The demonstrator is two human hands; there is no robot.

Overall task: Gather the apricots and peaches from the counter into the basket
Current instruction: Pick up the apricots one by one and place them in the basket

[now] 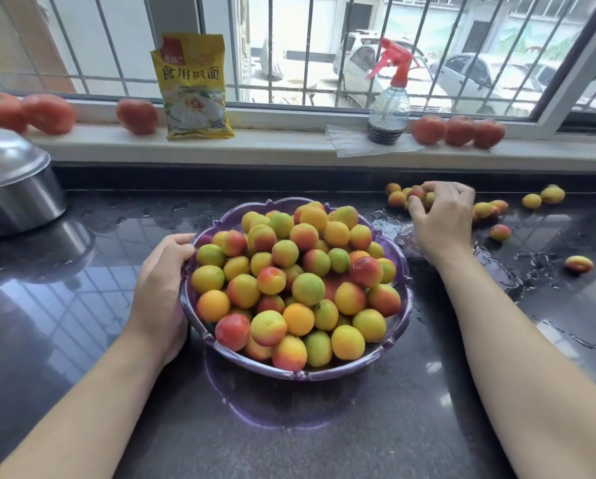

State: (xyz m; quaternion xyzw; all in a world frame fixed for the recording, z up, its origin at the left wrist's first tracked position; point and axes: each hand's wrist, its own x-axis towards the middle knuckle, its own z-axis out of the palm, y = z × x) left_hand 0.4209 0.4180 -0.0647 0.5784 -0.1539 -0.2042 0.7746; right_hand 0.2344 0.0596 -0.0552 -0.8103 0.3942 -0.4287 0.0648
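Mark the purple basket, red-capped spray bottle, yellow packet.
purple plastic basket [408, 271]: head view, right rim.
red-capped clear spray bottle [389, 108]: head view, clear body.
yellow printed packet [194, 88]: head view, front panel.

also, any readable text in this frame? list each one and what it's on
"食用碱面": large dark characters across the yellow packet leaning on the window sill.
Red patch at the packet's top left: white characters, too blurred to read.
Spray bottle: no label visible.
Cars outside the window: no plates or signs legible.
Purple basket and metal pot: no text.
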